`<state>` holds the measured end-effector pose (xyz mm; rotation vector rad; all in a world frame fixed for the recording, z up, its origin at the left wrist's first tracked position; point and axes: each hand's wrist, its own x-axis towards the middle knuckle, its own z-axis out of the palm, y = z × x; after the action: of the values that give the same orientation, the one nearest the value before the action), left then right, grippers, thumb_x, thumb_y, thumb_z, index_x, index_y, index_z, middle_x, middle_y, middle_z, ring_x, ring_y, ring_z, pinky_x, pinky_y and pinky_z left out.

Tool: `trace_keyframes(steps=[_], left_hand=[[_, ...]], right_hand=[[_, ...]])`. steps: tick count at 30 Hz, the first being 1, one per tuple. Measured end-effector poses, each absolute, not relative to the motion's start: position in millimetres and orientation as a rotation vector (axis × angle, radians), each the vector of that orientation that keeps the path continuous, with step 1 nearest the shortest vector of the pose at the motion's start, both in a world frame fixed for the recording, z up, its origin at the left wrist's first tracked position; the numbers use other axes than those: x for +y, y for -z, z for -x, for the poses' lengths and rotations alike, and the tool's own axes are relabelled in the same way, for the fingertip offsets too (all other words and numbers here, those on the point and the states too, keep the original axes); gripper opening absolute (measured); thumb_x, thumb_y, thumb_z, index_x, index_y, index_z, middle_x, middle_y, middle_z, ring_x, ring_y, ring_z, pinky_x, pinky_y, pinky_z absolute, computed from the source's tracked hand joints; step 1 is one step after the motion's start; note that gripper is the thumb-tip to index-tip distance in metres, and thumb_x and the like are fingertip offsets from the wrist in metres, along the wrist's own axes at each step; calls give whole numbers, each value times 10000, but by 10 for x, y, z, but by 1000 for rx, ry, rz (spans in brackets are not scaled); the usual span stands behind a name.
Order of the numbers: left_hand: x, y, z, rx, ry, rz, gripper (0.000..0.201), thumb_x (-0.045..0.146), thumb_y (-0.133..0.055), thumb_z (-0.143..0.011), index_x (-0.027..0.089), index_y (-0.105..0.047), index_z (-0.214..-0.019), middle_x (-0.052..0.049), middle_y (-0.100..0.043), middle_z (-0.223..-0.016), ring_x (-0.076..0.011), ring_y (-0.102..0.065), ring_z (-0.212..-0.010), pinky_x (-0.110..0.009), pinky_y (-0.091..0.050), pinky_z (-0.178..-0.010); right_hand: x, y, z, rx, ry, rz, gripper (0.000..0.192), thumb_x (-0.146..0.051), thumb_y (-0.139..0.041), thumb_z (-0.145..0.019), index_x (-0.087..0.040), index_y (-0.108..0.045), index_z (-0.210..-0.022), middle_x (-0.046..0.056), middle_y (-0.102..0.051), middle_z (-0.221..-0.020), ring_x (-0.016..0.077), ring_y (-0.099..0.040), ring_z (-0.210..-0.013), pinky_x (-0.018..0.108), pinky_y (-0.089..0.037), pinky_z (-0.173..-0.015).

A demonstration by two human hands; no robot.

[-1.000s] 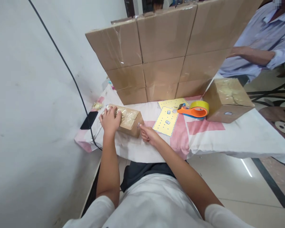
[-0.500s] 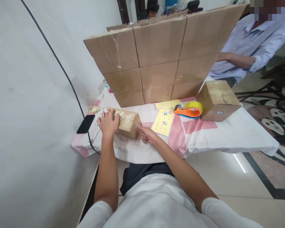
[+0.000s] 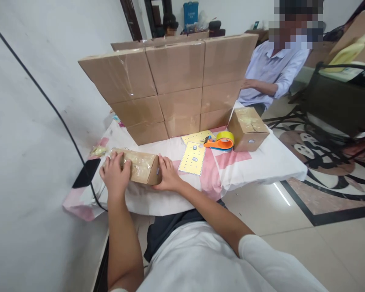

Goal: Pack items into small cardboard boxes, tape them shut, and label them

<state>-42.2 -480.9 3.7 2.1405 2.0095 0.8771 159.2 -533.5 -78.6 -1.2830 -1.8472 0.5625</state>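
Observation:
A small brown cardboard box [image 3: 142,165], taped along its top, rests on the cloth-covered table at the near left. My left hand [image 3: 115,172] grips its left end, the fingers bent over the top. At the other end, my right hand [image 3: 168,175] holds the box with fingers up against the right face and thumb low. A small pale sticker [image 3: 157,171] shows on that right face. Just right of my right hand lies a yellow sticker sheet [image 3: 192,164] with two small labels left among rows of dots; a second yellow sheet [image 3: 197,137] is partly underneath.
An orange tape dispenser [image 3: 220,142] with yellow tape sits beside another taped box [image 3: 249,129] with a sticker. Stacked boxes [image 3: 179,75] wall off the table's far side. A black phone [image 3: 86,173] and hanging cable [image 3: 59,113] are left. A person [image 3: 270,77] sits beyond.
My right hand has gone from pressing the sticker with closed fingers to holding the box's right end. My left hand stays on the box. The camera view has turned right.

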Motion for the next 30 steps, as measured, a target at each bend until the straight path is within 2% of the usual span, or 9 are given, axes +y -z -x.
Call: trace_keyframes(steps=[2, 4, 7, 9, 13, 17, 20, 24, 30], left_hand=[[-4838, 26, 465, 1917, -1028, -2119, 474, 457, -419, -992, 265, -607, -1381, -122, -485, -1597, -342, -311, -1557, -618, -166, -1267], [-4862, 139, 468, 1799, -1394, -1995, 408, 387, -402, -991, 258, -605, -1321, -121, -553, -1535, -311, -416, -1504, -570, -274, -1249], [-4880, 404, 398, 1597, -2059, -1633, 292, 314, -478, -925, 203, -582, -1174, -146, -648, -1341, -298, -613, -1298, -502, -502, -1065], [-4869, 622, 323, 1494, -2210, -1490, 214, 336, -586, -872, 184, -570, -1021, -128, -683, -1179, -294, -659, -1184, -469, -535, -983], [-4797, 1025, 172, 1418, -2033, -1349, 241, 390, -658, -842, 185, -577, -940, -59, -670, -950, -235, -684, -959, -400, -544, -869], [-4692, 1257, 123, 1342, -1783, -1318, 274, 396, -691, -802, 174, -618, -945, -29, -678, -859, -177, -651, -746, -349, -537, -763], [-4636, 1333, 151, 1322, -1700, -1317, 304, 413, -726, -768, 172, -641, -932, -32, -699, -852, -175, -661, -751, -339, -539, -771], [-4627, 1363, 173, 1336, -1604, -1307, 337, 455, -749, -741, 176, -652, -903, -41, -714, -841, -194, -683, -797, -345, -544, -796], [-4655, 1331, 172, 1355, -1497, -1348, 349, 508, -737, -746, 193, -628, -852, -44, -728, -812, -199, -678, -771, -335, -526, -776]], right_hand=[[-5367, 805, -1550, -1825, -548, 1273, 1537, -488, -943, -542, -161, 69, -1653, 254, -278, -1568, 400, -279, -1510, 547, -320, -1232], [-5463, 820, -1600, -1774, -548, 1268, 1537, -481, -947, -532, -179, 56, -1656, 236, -295, -1545, 394, -328, -1486, 537, -352, -1217], [-5786, 830, -1886, -1642, -552, 1282, 1538, -459, -951, -525, -231, 65, -1656, 203, -303, -1550, 388, -357, -1476, 551, -354, -1220], [-6123, 838, -2172, -1600, -518, 1298, 1514, -417, -953, -516, -263, 34, -1655, 186, -279, -1584, 400, -321, -1503, 571, -336, -1230], [-6971, 833, -2742, -1411, -296, 1315, 1323, -404, -888, -590, -302, -91, -1641, 152, -392, -1530, 389, -498, -1366, 583, -465, -1123], [-7788, 749, -3225, -1180, 15, 1546, 1284, -493, -833, -691, -323, -18, -1668, 166, -417, -1544, 435, -518, -1355, 650, -502, -1050], [-8200, 629, -3592, -962, 240, 1723, 1391, -500, -896, -615, -265, -25, -1674, 208, -420, -1529, 472, -485, -1386, 695, -482, -1040], [-8391, 402, -3968, -744, 418, 1722, 1484, -511, -924, -524, -239, -23, -1671, 218, -442, -1487, 461, -511, -1357, 701, -494, -1018], [-8249, 235, -4047, -455, 476, 1724, 1451, -539, -919, -487, -287, -110, -1665, 190, -475, -1448, 413, -606, -1225, 574, -618, -856]])
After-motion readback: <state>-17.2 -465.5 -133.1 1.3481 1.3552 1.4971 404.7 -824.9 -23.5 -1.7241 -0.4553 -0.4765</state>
